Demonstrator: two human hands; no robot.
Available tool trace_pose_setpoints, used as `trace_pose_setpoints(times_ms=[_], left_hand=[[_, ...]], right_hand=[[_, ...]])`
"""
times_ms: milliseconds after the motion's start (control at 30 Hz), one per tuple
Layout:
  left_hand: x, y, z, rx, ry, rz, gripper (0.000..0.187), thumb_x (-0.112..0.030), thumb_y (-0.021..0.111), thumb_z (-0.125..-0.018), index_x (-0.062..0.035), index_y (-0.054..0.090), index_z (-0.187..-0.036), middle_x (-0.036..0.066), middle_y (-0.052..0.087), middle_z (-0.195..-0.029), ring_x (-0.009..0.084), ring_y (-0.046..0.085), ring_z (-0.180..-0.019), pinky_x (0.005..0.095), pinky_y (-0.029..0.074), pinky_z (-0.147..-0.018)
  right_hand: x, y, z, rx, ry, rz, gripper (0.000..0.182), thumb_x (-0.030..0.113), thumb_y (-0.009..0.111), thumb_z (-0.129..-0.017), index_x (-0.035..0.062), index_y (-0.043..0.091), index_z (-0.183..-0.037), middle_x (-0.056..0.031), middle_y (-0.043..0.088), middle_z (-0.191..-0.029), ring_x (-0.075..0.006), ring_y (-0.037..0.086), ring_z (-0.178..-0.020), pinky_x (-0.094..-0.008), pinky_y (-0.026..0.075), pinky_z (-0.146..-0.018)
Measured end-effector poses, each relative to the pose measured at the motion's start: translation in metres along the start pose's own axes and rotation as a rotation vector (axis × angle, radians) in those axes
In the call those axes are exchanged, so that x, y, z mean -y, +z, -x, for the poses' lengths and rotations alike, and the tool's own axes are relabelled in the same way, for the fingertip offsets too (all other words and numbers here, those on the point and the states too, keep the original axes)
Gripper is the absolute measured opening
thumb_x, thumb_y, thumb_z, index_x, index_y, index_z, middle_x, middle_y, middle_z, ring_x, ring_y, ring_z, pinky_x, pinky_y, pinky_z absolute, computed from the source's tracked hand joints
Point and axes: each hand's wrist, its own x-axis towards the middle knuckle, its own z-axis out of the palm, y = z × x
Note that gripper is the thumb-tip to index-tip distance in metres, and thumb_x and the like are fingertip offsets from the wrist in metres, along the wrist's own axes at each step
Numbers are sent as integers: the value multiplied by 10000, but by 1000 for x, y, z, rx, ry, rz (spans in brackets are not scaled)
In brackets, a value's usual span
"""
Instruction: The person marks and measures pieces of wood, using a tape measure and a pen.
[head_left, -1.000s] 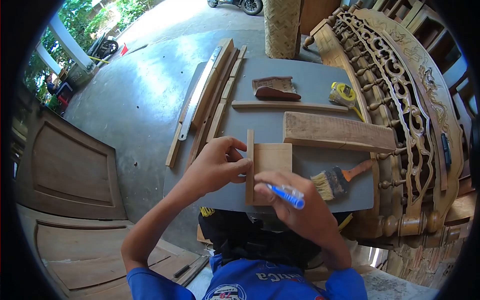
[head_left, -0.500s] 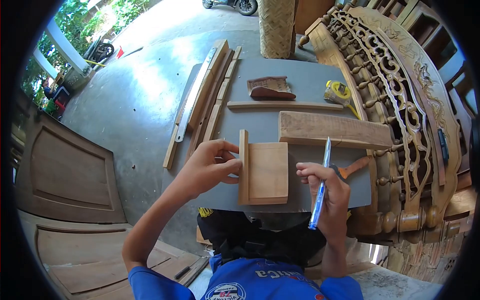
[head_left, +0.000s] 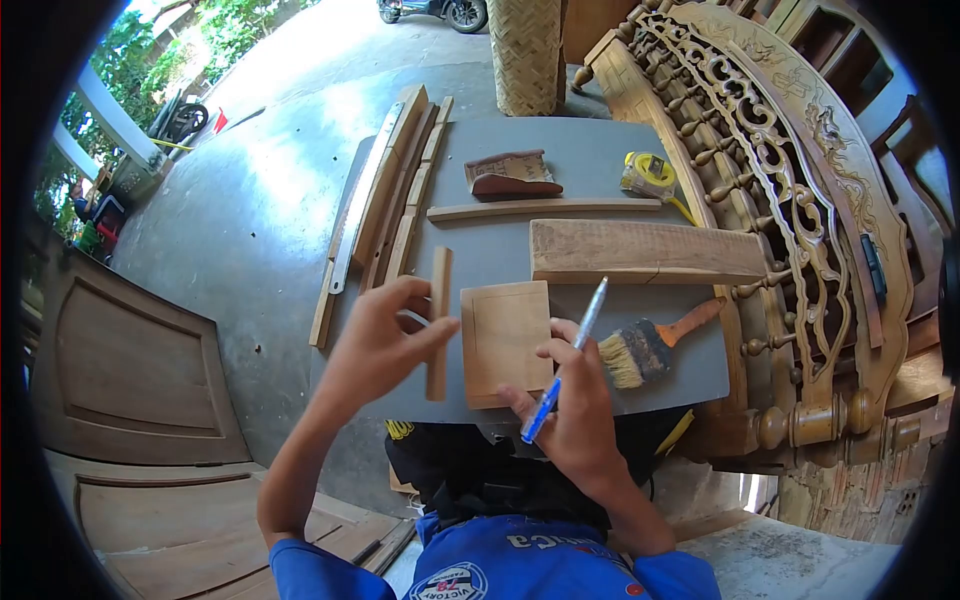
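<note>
My left hand (head_left: 380, 345) pinches a narrow wooden strip (head_left: 440, 285), which stands lengthwise just left of a small square wooden board (head_left: 500, 340). A gap separates the strip from the board, and faint pencil-like lines run along the board's left and top edges. In my right hand (head_left: 585, 420) is a blue and clear pen (head_left: 592, 312), its tip pointing away from me. The fingers and thumb of that hand are at the board's right and lower edges and seem to touch it. To their right lies a paintbrush (head_left: 640, 350) with pale bristles and an orange handle.
A thick wood block (head_left: 640, 250), a long thin stick (head_left: 545, 209), folded sandpaper (head_left: 510, 175) and a yellow tape measure (head_left: 648, 175) lie on the grey tabletop (head_left: 590, 150). Long boards and a saw blade (head_left: 365, 205) line its left side. Carved woodwork (head_left: 790, 180) stands right.
My left hand has drawn the strip left, off the board's edge. My right hand, still with the pen, has moved left to the board, leaving the paintbrush in view.
</note>
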Motion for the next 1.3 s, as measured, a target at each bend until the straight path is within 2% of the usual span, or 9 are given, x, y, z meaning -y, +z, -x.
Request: trace_pose_setpoints(times_ms=[200,333,433,667,867,967,1067,1167,1300], left_hand=[[5,-39,19,-119,13,97,328,-202,657,-826,54,611,-1025,78,624,-802,114,612,-711,242,494,-625],[2,-49,24,-158,34,108,312,-209,645,-839,47,622,-1016,60,615,-743,94,594,-657,227,482,-587],[6,-50,23,-178,22,155,297,-212,637,-846,45,631,-997,48,611,-707,81,575,-609,218,469,-548],[12,-40,17,-100,-4,165,271,-205,609,-859,47,635,-953,41,599,-671,73,564,-573,211,456,-503],[15,-15,-2,-23,30,152,279,-186,592,-819,79,624,-899,63,593,-655,92,563,-543,228,452,-496],[15,-5,-12,-12,71,41,277,-191,615,-837,60,622,-954,30,590,-706,57,542,-609,206,445,-548],[8,-3,-19,-46,223,-124,275,-192,630,-830,58,624,-947,31,593,-702,59,539,-622,212,442,-573],[6,-6,-19,11,158,-230,301,-193,637,-800,85,626,-915,113,632,-719,142,588,-601,255,474,-554],[1,-10,-13,135,-38,-95,373,-229,667,-813,96,599,-984,104,635,-758,118,617,-660,249,518,-593]], right_hand=[[-14,-21,-29,253,-150,28,350,216,695,-764,32,470,-958,-267,489,-1202,-407,491,-1066,-437,387,-898],[11,-18,-33,102,-105,105,306,189,704,-736,48,490,-904,-275,482,-1216,-398,462,-1111,-433,364,-926],[23,3,-19,196,-129,429,276,72,658,-721,30,501,-944,-187,535,-1148,-368,423,-1178,-492,278,-998],[1,-33,-58,640,-446,341,227,25,646,-694,55,454,-812,-182,480,-1255,-388,401,-1206,-503,241,-1040],[7,-11,-19,250,-44,-52,501,270,794,-644,33,426,-888,-341,373,-1266,-484,353,-1201,-512,303,-975],[4,10,-13,161,-93,131,610,377,803,-624,25,404,-922,-396,301,-1274,-531,303,-1207,-514,297,-981],[0,6,-22,262,-101,83,547,287,791,-629,31,392,-902,-372,276,-1316,-546,215,-1254,-520,277,-1000],[-8,-6,-40,413,-165,-10,471,205,738,-633,34,389,-897,-357,287,-1327,-543,177,-1272,-514,269,-1007],[-21,-27,-56,588,-181,-113,424,157,692,-628,36,389,-899,-342,306,-1331,-512,161,-1289,-489,267,-1018]])
